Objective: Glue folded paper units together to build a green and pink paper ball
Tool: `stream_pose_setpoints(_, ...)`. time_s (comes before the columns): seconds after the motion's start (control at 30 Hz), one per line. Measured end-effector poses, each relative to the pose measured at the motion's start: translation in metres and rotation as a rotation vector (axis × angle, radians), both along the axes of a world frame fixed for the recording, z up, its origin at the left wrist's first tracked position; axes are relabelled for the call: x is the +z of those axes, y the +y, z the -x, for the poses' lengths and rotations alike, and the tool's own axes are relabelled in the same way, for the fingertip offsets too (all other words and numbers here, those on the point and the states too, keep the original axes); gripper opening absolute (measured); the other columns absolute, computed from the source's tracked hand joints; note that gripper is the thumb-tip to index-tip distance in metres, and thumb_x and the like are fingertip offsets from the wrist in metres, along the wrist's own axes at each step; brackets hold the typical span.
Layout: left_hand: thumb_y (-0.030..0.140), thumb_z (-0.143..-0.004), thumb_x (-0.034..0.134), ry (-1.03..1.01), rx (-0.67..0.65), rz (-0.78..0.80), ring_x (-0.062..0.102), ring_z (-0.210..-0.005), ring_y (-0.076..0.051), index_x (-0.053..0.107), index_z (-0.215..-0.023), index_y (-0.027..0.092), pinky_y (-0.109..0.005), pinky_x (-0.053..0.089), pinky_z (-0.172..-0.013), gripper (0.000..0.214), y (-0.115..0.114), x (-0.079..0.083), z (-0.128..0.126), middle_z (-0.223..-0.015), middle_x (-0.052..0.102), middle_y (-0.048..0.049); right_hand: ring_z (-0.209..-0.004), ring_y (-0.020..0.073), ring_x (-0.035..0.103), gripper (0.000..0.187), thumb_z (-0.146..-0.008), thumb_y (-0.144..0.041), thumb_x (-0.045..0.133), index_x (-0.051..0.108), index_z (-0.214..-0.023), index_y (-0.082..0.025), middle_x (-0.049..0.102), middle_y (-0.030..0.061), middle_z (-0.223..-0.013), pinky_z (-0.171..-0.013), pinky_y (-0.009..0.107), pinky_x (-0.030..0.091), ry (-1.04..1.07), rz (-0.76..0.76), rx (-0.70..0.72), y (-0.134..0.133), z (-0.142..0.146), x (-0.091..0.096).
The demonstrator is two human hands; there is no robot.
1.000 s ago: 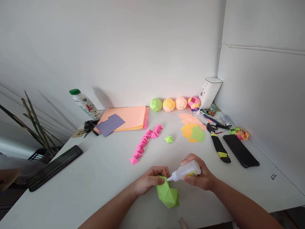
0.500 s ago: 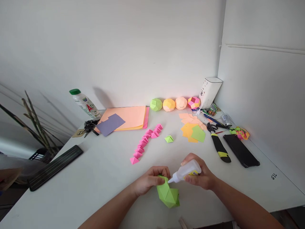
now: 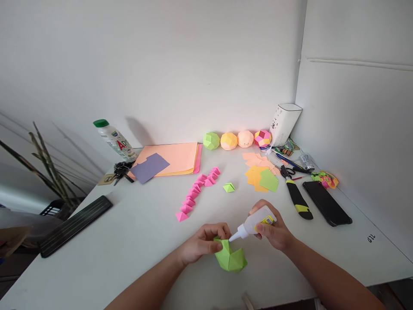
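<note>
Pinched in my left hand (image 3: 208, 244) is a green folded-paper shape (image 3: 231, 258), partly built and open at the top. My right hand (image 3: 272, 226) grips a white glue bottle (image 3: 258, 221) tilted down to the left. Its pointed nozzle is at the upper edge of the green paper, close to my left fingertips; whether it touches I cannot tell. Beyond my hands lies a single small green folded piece (image 3: 229, 187). A slanting row of pink folded pieces (image 3: 190, 201) lies left of it.
Paper balls (image 3: 229, 141) line the wall beside a white box (image 3: 285, 125). Paper squares (image 3: 268, 180), a utility knife (image 3: 299, 200) and a black phone (image 3: 327, 203) lie right. Leftward are paper sheets (image 3: 174, 157), a bottle (image 3: 115, 140), keys (image 3: 122, 170) and a black strip (image 3: 75, 226). A person's hand shows far left.
The green paper shape has turned in my left hand, its lower part swinging up and right. My right hand has raised the glue bottle slightly, and its nozzle has moved higher along the edge.
</note>
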State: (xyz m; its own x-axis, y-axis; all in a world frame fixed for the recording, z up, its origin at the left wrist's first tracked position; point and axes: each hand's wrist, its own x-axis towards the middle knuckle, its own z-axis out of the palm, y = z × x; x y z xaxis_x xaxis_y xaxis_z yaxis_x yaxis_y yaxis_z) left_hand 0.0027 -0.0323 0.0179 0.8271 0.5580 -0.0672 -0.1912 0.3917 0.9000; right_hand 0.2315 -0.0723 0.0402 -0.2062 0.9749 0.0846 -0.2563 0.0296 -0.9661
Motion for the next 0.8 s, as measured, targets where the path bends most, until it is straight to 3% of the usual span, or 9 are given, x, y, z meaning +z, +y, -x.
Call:
stream_pose_setpoints(0.2, 0.033, -0.067, 0.072, -0.028, 0.013, -0.031, 0.047, -0.072, -0.016, 0.060, -0.068, 0.014, -0.027, 0.034, -0.063, 0.022, -0.001, 0.001, 0.000, -0.082, 0.052, -0.0040, -0.045, 0.0081, 0.040, 0.030, -0.072, -0.037, 0.072, 0.054, -0.090, -0.021, 0.046, -0.0059, -0.059, -0.042, 0.021, 0.033, 0.000, -0.015, 0.009, -0.002, 0.001, 0.001)
stream_pose_setpoints(0.53, 0.031, -0.069, 0.071, -0.031, 0.019, -0.024, 0.048, -0.075, -0.016, 0.059, -0.067, 0.014, -0.028, 0.036, -0.065, 0.021, -0.001, -0.004, 0.000, -0.086, 0.050, -0.0038, -0.048, 0.0094, 0.038, 0.025, -0.073, -0.034, 0.069, 0.054, -0.090, -0.023, 0.047, -0.0034, -0.064, -0.043, 0.022, 0.032, -0.148, -0.189, 0.045, -0.006, 0.005, 0.017)
stream_pose_setpoints(0.8, 0.031, -0.067, 0.072, -0.023, 0.042, -0.026, 0.048, -0.073, -0.016, 0.059, -0.066, 0.014, -0.028, 0.035, -0.064, 0.022, 0.000, -0.001, 0.000, -0.083, 0.052, -0.0039, -0.049, 0.0099, 0.040, 0.025, -0.072, -0.032, 0.070, 0.055, -0.090, -0.023, 0.049, -0.0024, -0.067, -0.044, 0.023, 0.033, -0.191, -0.222, -0.011, -0.008, 0.006, 0.020)
